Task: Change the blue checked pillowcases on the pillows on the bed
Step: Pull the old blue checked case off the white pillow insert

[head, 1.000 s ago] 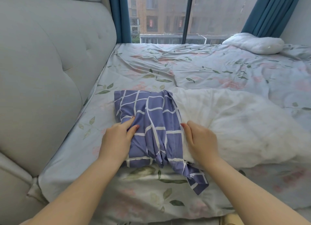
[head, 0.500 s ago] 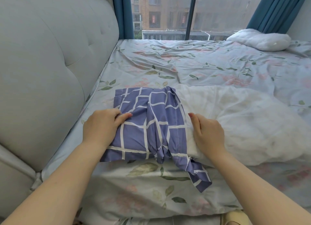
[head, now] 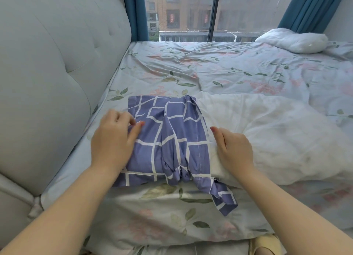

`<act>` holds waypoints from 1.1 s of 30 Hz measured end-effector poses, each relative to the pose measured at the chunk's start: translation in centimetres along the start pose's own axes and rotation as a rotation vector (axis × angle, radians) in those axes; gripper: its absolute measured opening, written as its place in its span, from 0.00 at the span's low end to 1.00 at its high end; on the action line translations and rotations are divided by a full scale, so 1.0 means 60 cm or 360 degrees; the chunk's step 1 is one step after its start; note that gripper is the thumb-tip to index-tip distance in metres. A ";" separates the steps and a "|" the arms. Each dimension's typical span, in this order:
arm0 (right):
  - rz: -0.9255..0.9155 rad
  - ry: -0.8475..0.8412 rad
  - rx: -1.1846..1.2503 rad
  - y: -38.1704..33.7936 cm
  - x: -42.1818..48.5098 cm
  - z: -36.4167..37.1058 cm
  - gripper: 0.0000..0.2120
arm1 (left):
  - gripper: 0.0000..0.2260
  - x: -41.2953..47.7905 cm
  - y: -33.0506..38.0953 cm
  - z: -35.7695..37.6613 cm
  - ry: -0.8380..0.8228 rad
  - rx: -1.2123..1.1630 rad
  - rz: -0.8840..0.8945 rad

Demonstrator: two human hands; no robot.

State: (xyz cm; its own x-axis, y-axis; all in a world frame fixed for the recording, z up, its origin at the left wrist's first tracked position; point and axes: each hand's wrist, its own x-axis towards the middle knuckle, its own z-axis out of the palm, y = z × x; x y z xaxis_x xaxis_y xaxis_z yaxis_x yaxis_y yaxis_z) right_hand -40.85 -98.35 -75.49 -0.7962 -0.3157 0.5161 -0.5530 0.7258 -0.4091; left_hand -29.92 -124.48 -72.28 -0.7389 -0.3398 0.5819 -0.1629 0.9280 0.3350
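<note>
A blue checked pillowcase is bunched over the left end of a bare white pillow, which lies across the near part of the bed. My left hand rests on the case's left side, its fingers curled and pinching the fabric against the thumb. At the case's open hem, my right hand grips the white pillow, thumb pointing away from me. A loose corner of the case hangs over the bed's front edge.
A second bare white pillow lies at the far right by the window. The floral sheet is rumpled. A grey padded headboard runs along the left. A yellow slipper shows below the bed edge.
My left hand slid from the middle of the pillowcase to its left side and its fingers curled into the fabric. My right hand stayed at the hem.
</note>
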 end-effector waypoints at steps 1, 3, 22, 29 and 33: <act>0.0001 -0.0001 -0.0002 0.000 0.001 0.002 0.25 | 0.16 -0.013 0.024 -0.006 -0.0055 -0.0109 0.0032; 0.0001 -0.0002 -0.0003 0.000 0.001 0.004 0.25 | 0.17 -0.043 0.064 -0.010 -0.0266 -0.0172 -0.0025; -0.0096 -0.0016 -0.0048 0.005 0.002 0.010 0.25 | 0.31 -0.040 0.024 0.031 -0.0175 -0.0088 0.0199; -0.0037 -0.0020 0.0030 0.011 0.007 0.004 0.25 | 0.28 -0.019 -0.011 0.016 -0.0147 -0.0024 0.0138; -0.0013 -0.0020 0.0035 0.008 0.008 0.005 0.26 | 0.24 -0.004 -0.040 -0.009 -0.0152 0.0145 -0.0064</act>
State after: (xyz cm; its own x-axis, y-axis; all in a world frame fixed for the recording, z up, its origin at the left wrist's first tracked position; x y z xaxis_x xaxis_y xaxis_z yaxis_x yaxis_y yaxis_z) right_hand -41.57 -98.30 -75.68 -0.7945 -0.3292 0.5102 -0.5647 0.7095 -0.4215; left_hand -29.00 -126.68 -72.85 -0.7887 -0.3651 0.4946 -0.2492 0.9253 0.2857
